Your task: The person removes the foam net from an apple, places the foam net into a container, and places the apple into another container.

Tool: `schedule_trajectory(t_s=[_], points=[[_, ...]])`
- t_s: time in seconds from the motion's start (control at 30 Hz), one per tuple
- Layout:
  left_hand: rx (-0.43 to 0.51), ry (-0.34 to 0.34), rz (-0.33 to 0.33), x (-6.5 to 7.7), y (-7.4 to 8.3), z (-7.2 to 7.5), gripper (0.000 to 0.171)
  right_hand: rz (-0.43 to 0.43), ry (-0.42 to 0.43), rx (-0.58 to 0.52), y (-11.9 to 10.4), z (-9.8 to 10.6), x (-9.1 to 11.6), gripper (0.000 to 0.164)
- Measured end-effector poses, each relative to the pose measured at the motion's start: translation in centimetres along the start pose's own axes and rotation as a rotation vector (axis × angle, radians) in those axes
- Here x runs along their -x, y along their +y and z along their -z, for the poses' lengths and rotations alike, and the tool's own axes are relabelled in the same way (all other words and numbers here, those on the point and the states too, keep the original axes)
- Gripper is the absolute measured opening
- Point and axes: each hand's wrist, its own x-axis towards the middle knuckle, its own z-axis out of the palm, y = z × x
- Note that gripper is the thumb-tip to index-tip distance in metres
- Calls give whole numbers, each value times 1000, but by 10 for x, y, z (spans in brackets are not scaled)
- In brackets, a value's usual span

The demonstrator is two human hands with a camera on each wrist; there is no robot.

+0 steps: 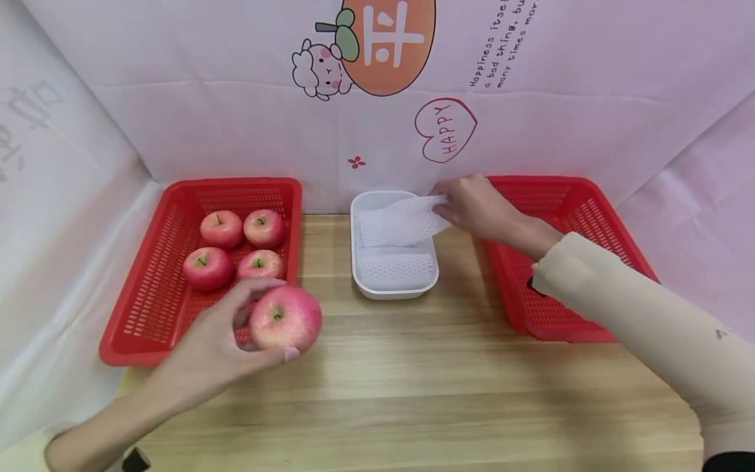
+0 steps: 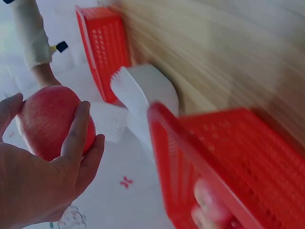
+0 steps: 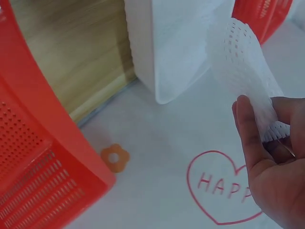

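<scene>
My left hand [image 1: 221,344] grips a red apple [image 1: 286,319], fingers on its far side and thumb along its near side, just off the front right corner of the left red basket [image 1: 126,321]. Several more apples [image 1: 208,268] lie in that basket. Over the white box [image 1: 394,293] my right hand [image 1: 476,206] pinches one end of a white foam net sleeve [image 1: 413,219]. The sleeve's other end hangs down into the box. More foam net sleeves [image 1: 396,267] lie inside, partly covered by the held one. In the right wrist view the pinched sleeve [image 3: 245,62] shows its mesh.
On the right stands a second red basket [image 1: 566,321], partly hidden under the right sleeve. All three containers stand on a wooden table [image 1: 377,387], near a white printed cloth [image 1: 236,124] that rises behind and at both sides.
</scene>
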Motion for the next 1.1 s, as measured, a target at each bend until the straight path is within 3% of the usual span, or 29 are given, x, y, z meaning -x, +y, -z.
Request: schedule_trajectory(t_s=[0.13, 0.33, 0.6, 0.87, 1.1], points=[[-126, 34, 78, -8, -10, 22, 86, -42, -45, -39, 6, -7, -10, 30], [-229, 33, 156, -22, -40, 50, 94, -115, -91, -85, 9, -14, -22, 29], [-285, -84, 273, -38, -75, 77, 105, -171, -136, -156, 11, -21, -31, 31], [-368, -174, 261, -47, -90, 89, 105, -166, -182, -154, 4, -33, -39, 38], [-452, -223, 198, -55, -100, 87, 88, -167, -237, -115, 0, -42, -41, 38]])
